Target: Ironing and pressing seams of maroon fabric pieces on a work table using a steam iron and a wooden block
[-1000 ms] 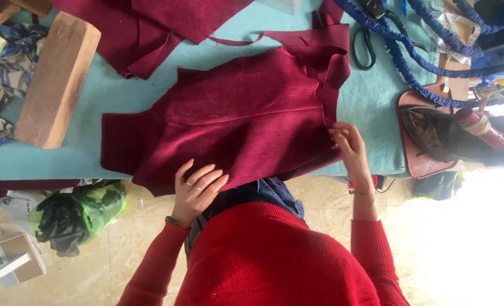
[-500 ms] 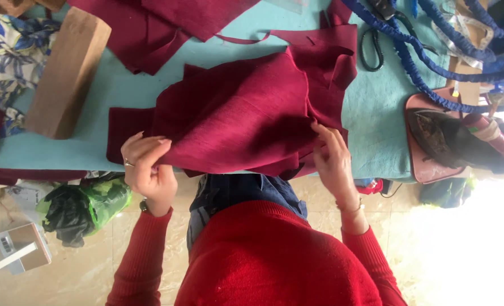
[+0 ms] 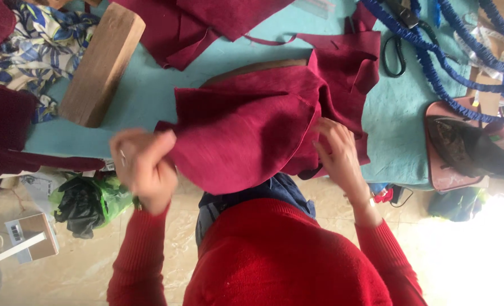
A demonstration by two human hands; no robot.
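tailoring workshop — cut fabric pieces [image 3: 223, 22] | scissors [image 3: 396, 54] | iron [image 3: 461, 144] — cutting table [image 3: 150, 96]

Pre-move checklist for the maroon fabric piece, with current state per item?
1. Left hand grips the maroon fabric piece at its corner: ok, though blurred.
2. Right hand on the fabric's right edge: ok; grip or just touch, cannot tell.
3. Fabric flat on the teal table cover: not ok, lifted and folded over.
4. Scissors apart from both hands: ok.
5. Wooden block apart from the fabric: ok.
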